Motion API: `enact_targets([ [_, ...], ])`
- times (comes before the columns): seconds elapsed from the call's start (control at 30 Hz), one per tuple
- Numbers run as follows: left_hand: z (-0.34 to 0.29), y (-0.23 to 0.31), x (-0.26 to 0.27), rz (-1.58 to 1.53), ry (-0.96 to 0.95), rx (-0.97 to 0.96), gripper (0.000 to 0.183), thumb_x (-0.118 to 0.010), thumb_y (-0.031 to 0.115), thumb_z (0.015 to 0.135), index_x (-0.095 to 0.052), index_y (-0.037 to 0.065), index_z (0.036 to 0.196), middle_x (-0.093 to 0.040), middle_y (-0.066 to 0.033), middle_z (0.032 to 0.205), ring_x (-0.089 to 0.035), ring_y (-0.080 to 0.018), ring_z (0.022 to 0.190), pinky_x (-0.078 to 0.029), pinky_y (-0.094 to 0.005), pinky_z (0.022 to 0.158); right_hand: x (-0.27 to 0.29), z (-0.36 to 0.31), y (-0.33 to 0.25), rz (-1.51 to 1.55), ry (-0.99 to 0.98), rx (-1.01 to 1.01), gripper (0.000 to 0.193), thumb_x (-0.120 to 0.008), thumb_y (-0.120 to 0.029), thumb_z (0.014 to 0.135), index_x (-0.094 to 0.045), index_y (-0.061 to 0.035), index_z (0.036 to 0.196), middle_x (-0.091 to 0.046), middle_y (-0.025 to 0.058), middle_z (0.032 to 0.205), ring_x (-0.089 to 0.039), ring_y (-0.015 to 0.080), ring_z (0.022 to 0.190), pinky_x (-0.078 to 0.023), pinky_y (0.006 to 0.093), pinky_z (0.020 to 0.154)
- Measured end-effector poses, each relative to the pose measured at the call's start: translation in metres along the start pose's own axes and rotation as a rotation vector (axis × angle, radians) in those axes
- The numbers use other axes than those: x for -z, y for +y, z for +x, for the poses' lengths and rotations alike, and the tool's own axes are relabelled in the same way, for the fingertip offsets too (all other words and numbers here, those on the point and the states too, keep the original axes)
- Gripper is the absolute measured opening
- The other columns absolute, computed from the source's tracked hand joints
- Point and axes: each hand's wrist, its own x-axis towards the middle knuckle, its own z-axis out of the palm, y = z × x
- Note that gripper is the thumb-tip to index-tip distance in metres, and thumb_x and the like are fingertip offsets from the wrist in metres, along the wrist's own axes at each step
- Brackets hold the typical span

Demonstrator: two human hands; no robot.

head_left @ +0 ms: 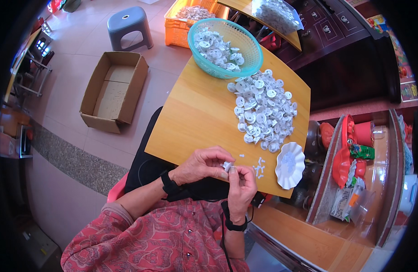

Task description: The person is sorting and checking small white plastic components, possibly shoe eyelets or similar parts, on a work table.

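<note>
Over the near edge of the wooden table (186,113), my left hand (200,164) pinches a small white plastic part (226,166) between thumb and fingertips. My right hand (240,183) meets it there, thumb and fingers closed at the part's right side; whether a second tiny piece sits between them is too small to tell. Just right of my hands lie several small white plastic pegs (260,168). A white scalloped dish (298,174) holding small translucent pieces stands beside them. Farther back spreads a heap of round white plastic parts (265,109).
A turquoise mesh basket (255,52) of similar white parts stands at the table's far end. Beyond it is an orange crate (170,31). On the floor at left are an open cardboard box (136,86) and a grey stool (127,22). Shelves with red items (363,136) flank the right.
</note>
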Motion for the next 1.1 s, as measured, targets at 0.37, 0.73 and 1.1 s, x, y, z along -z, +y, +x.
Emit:
enact_targets([
  [0.37, 0.0, 0.001, 0.002, -0.008, 0.034, 0.025, 0.037, -0.076, -0.005, 0.08, -0.067, 0.001, 0.116, -0.061, -0.0071, 0.114, -0.061, -0.0147, 0.106, -0.052, -0.0278, 0.091, 0.002, 0.002, 0.009, 0.068, -0.006, -0.047, 0.006, -0.061, -0.003, 0.095, -0.058, 0.0007, 0.092, -0.056, 0.0008, 0.09, -0.055, 0.0058, 0.077, -0.046, 0.0196, 0.068],
  [0.73, 0.001, 0.002, 0.001, 0.013, 0.02, 0.039, 0.036, -0.076, -0.005, 0.08, -0.067, 0.001, 0.115, -0.061, -0.0073, 0.113, -0.061, -0.0146, 0.105, -0.052, -0.0281, 0.091, 0.0, 0.002, 0.009, -0.077, -0.021, 0.054, 0.007, -0.062, -0.003, 0.095, -0.057, 0.0007, 0.091, -0.054, 0.002, 0.092, -0.053, 0.0065, 0.077, -0.044, 0.0213, 0.066],
  [1.1, 0.0, 0.006, 0.003, 0.117, 0.017, 0.034, 0.037, -0.077, -0.003, 0.08, -0.067, 0.0, 0.116, -0.061, -0.0076, 0.114, -0.061, -0.0146, 0.104, -0.051, -0.0272, 0.091, 0.0, 0.002, 0.007, 0.256, -0.017, -0.208, 0.011, -0.063, -0.012, 0.096, -0.06, -0.001, 0.094, -0.061, 0.0002, 0.08, -0.055, 0.0049, 0.071, -0.044, 0.0192, 0.064],
])
